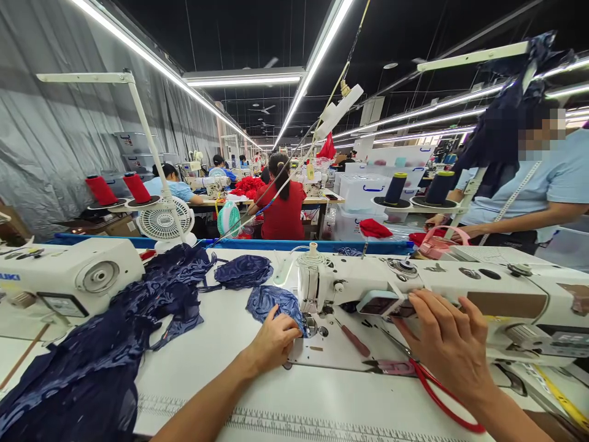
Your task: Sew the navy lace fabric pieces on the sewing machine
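Navy patterned fabric [271,302]; white sewing machine [442,285]; red-handled scissors [432,387].

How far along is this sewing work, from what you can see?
Looks done: one navy lace piece lies set aside on the table. In hand: the left hand holds another blue lace piece at the sewing machine, while the right hand touches its panel. Left: a heap of navy fabric waits beside.

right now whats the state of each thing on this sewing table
left hand: fingers pinching navy fabric piece beside the presser foot
right hand: fingertips resting on the sewing machine control panel, holding nothing
navy fabric pile: heaped loose on the left
red-handled scissors: lying flat on the table, under the right wrist
desk fan: upright
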### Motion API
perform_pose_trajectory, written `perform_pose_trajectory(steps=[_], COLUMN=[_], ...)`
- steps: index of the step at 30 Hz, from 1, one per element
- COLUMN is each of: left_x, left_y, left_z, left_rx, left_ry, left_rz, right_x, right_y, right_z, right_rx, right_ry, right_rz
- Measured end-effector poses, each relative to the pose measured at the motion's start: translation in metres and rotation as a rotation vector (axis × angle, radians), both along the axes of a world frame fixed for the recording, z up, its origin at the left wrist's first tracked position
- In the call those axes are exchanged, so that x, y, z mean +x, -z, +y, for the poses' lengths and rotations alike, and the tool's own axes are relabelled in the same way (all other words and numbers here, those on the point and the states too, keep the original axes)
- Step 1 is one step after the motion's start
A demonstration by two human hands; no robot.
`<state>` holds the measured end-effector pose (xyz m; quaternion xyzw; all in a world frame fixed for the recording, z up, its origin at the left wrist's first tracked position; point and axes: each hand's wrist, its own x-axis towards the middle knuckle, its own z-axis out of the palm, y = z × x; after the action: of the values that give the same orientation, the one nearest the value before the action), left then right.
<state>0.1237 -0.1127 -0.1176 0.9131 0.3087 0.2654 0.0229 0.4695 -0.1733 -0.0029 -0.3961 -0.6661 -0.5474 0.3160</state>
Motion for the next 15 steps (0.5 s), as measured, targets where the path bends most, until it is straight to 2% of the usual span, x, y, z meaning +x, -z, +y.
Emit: perform_pose_trajectory(steps=[4, 8, 11, 15], left_x=[0.000, -0.001, -0.003, -0.005], left_y=[-0.001, -0.002, -0.003, -0.004], left_z=[-0.001, -0.001, 0.000, 0.001], left_rx=[-0.012, -0.036, -0.056, -0.067], left_ry=[0.002, 0.009, 0.017, 0.038], left_rz=[-0.005, -0.007, -0.015, -0.037], right_x=[-0.005, -0.002, 0.007, 0.021], right_y=[0.014, 0.047, 0.067, 0.084], right_z=[-0.016, -0.026, -0.020, 0.002], right_rx=[-0.016, -0.226, -0.369, -0.504], right_ry=[-0.004, -0.060, -0.042, -0.021], right_rz=[0.011, 0.007, 0.071, 0.142])
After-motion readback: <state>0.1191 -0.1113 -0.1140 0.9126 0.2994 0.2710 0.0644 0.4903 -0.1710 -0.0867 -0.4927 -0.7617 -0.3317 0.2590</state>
